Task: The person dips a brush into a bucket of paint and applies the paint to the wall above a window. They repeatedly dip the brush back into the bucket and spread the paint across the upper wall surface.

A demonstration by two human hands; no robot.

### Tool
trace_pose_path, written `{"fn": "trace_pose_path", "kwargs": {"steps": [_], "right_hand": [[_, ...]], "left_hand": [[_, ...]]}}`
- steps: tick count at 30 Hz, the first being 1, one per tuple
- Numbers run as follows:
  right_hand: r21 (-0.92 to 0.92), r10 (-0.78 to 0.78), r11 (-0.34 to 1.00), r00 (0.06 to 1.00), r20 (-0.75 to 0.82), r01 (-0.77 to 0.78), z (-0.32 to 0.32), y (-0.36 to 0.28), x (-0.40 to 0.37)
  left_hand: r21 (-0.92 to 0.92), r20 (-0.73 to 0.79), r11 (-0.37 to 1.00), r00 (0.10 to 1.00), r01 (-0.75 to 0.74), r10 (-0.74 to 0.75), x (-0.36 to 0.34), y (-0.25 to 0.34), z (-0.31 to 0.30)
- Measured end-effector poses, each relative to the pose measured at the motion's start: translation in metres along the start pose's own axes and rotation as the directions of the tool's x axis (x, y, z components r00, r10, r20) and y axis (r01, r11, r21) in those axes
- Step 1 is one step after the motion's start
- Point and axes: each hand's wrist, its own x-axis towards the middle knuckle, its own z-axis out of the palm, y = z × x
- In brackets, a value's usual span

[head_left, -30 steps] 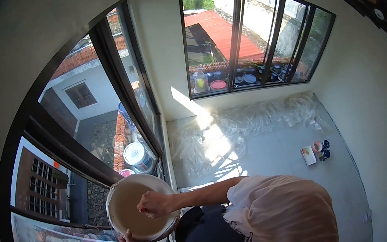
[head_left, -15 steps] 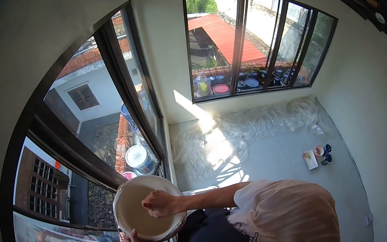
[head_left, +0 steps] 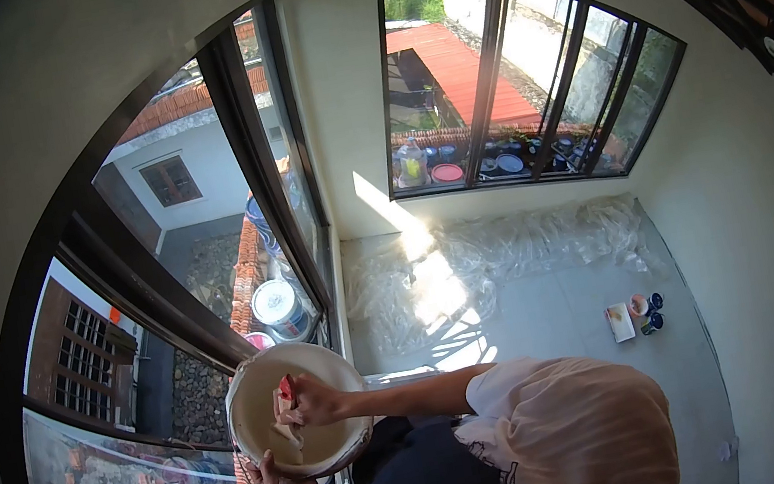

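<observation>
A wide pale paint bucket point(head_left: 346, 365), its inside coated cream, tilts so that its mouth faces me beside the left window. My left hand point(head_left: 273, 480) is closed on the bucket's lower left rim, steadying it. Over the bucket's mouth, my right hand point(head_left: 311, 403) grips a red-handled paintbrush point(head_left: 287, 388). The handle points up, and the pale paint-covered end reaches down into the bucket. How much paint lies at the bottom is hard to make out.
Dark-framed windows point(head_left: 227, 95) stand at the left and at the back point(head_left: 525, 88). A lidded paint pail point(head_left: 278, 305) sits outside on the ledge. Crumpled plastic sheeting point(head_left: 538, 233) covers part of the floor below. A white tray point(head_left: 621, 322) and small cans point(head_left: 655, 301) lie to the right.
My right hand has turned, so the brush's red handle and pale end now show inside the bucket. My left hand keeps its hold on the rim. The view has shifted slightly.
</observation>
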Motion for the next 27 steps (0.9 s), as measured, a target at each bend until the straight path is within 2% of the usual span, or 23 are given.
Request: {"fn": "trace_pose_path", "kwargs": {"steps": [4, 6, 7, 9, 11, 13, 14, 15, 17, 21, 23, 25, 27], "right_hand": [[-0.054, -0.054, 0.997, 0.992, -0.110, 0.049, 0.002, -0.001, 0.000], [0.324, 0.168, 0.933, 0.986, -0.001, -0.159, 0.000, -0.007, -0.002], [0.326, 0.166, 0.932, 0.986, 0.003, -0.158, -0.003, -0.008, -0.001], [0.149, 0.104, 0.984, 0.994, -0.022, -0.100, -0.010, -0.011, 0.003], [0.190, 0.117, 0.974, 0.993, 0.026, -0.120, -0.011, -0.015, 0.006], [0.331, 0.116, 0.932, 0.987, 0.110, -0.146, -0.014, -0.021, 0.009], [0.285, 0.195, 0.935, 0.977, 0.080, -0.210, -0.015, -0.024, 0.008], [0.283, 0.187, 0.937, 0.978, 0.093, -0.206, -0.015, -0.027, 0.008], [0.377, 0.239, 0.879, 0.954, 0.183, -0.292, -0.016, -0.031, 0.012], [0.301, 0.292, 0.875, 0.910, 0.295, -0.378, -0.015, -0.011, 0.021], [0.299, 0.332, 0.859, 0.896, 0.295, -0.416, -0.013, -0.009, 0.023], [0.296, 0.467, 0.767, 0.812, 0.351, -0.569, -0.011, -0.013, 0.025], [0.289, 0.455, 0.771, 0.809, 0.372, -0.567, -0.004, -0.009, 0.026]], "left_hand": [[0.011, 0.030, 1.000, 1.000, 0.004, -0.004, -0.001, 0.003, 0.001], [0.004, 0.042, 1.000, 0.999, 0.011, -0.011, 0.000, 0.001, -0.003], [0.005, 0.039, 1.000, 0.999, 0.008, -0.008, 0.000, 0.001, -0.003], [-0.019, 0.013, 1.000, 1.000, 0.008, -0.008, 0.001, -0.001, -0.002], [-0.020, 0.017, 1.000, 1.000, 0.005, -0.005, 0.001, -0.001, -0.005], [-0.023, 0.017, 1.000, 1.000, 0.004, -0.004, 0.000, -0.002, -0.007], [-0.025, 0.012, 1.000, 1.000, 0.006, -0.006, 0.001, -0.003, -0.008], [-0.030, 0.007, 1.000, 1.000, 0.007, -0.007, 0.001, -0.003, -0.008], [-0.072, -0.014, 0.997, 1.000, -0.001, 0.000, 0.001, -0.001, -0.006], [-0.123, -0.035, 0.992, 0.999, -0.014, 0.009, -0.001, 0.004, -0.007], [-0.106, -0.030, 0.994, 0.999, -0.027, 0.024, 0.002, 0.002, -0.015], [-0.086, -0.020, 0.995, 0.999, -0.039, 0.037, 0.005, 0.002, -0.020], [-0.105, -0.061, 0.993, 0.997, -0.050, 0.044, 0.005, 0.003, -0.021]]}}
